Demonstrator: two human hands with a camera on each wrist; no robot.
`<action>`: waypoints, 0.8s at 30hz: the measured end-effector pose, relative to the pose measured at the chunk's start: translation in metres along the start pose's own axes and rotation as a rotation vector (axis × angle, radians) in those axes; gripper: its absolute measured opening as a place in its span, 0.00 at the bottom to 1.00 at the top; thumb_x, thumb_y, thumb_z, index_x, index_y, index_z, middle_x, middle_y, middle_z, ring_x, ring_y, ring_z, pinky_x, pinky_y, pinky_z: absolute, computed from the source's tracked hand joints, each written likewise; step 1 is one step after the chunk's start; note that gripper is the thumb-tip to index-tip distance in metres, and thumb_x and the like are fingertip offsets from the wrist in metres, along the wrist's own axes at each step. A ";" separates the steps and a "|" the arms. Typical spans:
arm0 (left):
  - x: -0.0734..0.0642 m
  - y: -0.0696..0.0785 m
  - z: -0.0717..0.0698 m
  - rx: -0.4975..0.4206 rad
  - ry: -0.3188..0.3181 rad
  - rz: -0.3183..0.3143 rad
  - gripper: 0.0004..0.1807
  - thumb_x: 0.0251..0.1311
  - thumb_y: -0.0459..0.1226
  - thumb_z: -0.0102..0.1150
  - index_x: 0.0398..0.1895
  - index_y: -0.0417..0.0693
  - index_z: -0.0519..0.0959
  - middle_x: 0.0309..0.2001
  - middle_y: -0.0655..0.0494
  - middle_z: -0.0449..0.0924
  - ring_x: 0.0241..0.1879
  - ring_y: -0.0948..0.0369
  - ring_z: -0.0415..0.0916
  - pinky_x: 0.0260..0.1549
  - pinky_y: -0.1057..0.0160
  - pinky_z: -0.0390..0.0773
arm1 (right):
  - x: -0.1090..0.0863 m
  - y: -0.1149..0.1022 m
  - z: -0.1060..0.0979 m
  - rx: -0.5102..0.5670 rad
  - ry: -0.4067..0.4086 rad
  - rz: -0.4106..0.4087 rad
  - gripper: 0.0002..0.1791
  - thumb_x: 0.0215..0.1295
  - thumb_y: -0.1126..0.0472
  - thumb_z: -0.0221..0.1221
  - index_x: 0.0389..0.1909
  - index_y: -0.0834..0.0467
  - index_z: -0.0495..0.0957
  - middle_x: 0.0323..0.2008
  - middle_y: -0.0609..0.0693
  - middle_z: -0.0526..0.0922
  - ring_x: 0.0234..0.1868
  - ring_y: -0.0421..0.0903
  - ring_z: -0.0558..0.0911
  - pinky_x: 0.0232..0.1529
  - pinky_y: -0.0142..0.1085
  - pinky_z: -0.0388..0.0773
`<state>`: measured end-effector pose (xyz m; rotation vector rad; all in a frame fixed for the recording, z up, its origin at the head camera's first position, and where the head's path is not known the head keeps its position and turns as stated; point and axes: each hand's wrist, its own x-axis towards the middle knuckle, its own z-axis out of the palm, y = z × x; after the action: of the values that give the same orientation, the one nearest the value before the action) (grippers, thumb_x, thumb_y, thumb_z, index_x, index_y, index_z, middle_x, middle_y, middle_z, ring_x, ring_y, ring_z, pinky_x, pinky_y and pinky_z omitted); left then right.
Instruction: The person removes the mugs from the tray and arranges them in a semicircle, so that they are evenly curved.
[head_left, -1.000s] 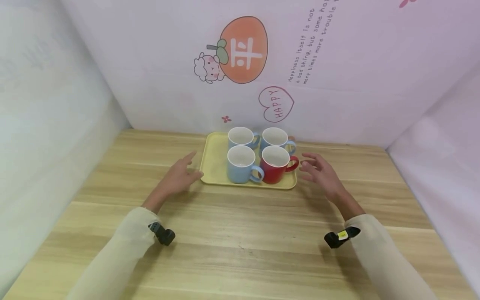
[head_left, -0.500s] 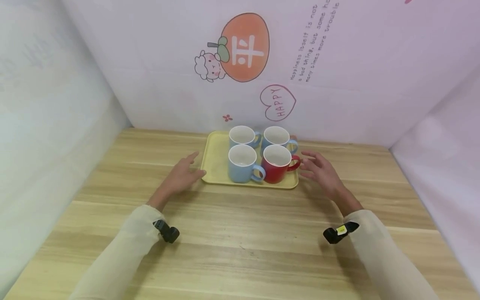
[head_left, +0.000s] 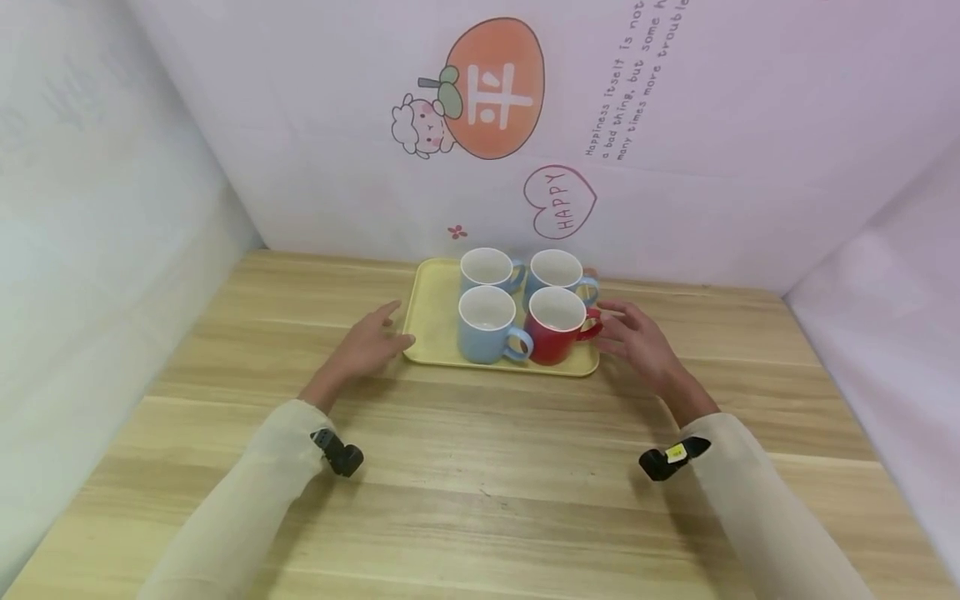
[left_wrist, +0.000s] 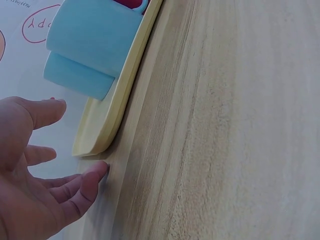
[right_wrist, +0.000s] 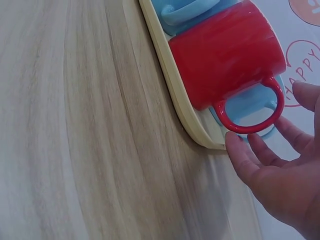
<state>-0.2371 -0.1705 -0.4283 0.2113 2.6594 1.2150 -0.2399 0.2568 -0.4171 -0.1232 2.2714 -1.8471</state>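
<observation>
A pale yellow tray (head_left: 431,325) lies against the back wall, bearing a red mug (head_left: 549,343) and three light blue mugs, all upright. One blue mug (head_left: 480,340) is at the front beside the red one; a second blue mug (head_left: 486,268) and a third blue mug (head_left: 553,271) stand behind. My left hand (head_left: 367,343), fingers spread and slightly bent, is at the tray's left end, its thumb overlapping the rim. At the right end, my right hand (head_left: 639,343) has loosely bent fingertips right by the rim, below the red handle (right_wrist: 255,127) in the right wrist view.
The wooden table (head_left: 480,467) stretches in front of the tray. A printed white cloth wall (head_left: 337,167) rises directly behind it, and white sheets enclose both sides. A small orange-brown patch (head_left: 590,272) shows behind the back right mug.
Both hands have drawn slightly inward toward the tray's ends, the right fingertips now closer to the red mug's handle. The head view has shifted a little; tray and mugs keep their arrangement.
</observation>
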 end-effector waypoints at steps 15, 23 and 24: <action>0.007 -0.001 0.006 -0.119 -0.020 -0.036 0.41 0.68 0.41 0.59 0.79 0.44 0.52 0.67 0.32 0.65 0.38 0.48 0.80 0.33 0.56 0.81 | 0.006 0.000 0.007 0.007 0.006 0.011 0.31 0.79 0.52 0.50 0.71 0.67 0.58 0.64 0.68 0.67 0.60 0.61 0.73 0.60 0.47 0.71; 0.011 0.003 0.009 -0.031 -0.016 -0.037 0.41 0.67 0.37 0.61 0.79 0.43 0.53 0.67 0.32 0.66 0.59 0.40 0.70 0.56 0.44 0.72 | 0.006 0.000 0.009 0.014 0.005 -0.008 0.28 0.78 0.55 0.51 0.70 0.68 0.60 0.59 0.66 0.70 0.55 0.52 0.77 0.59 0.47 0.72; 0.011 0.004 0.009 -0.023 -0.015 -0.033 0.41 0.66 0.37 0.61 0.79 0.43 0.53 0.67 0.32 0.67 0.62 0.40 0.68 0.60 0.42 0.68 | 0.006 0.000 0.009 0.019 0.007 -0.007 0.28 0.78 0.55 0.51 0.70 0.68 0.60 0.59 0.65 0.70 0.54 0.51 0.78 0.59 0.47 0.72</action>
<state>-0.2455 -0.1591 -0.4328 0.1712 2.6240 1.2284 -0.2439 0.2469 -0.4198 -0.1222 2.2609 -1.8751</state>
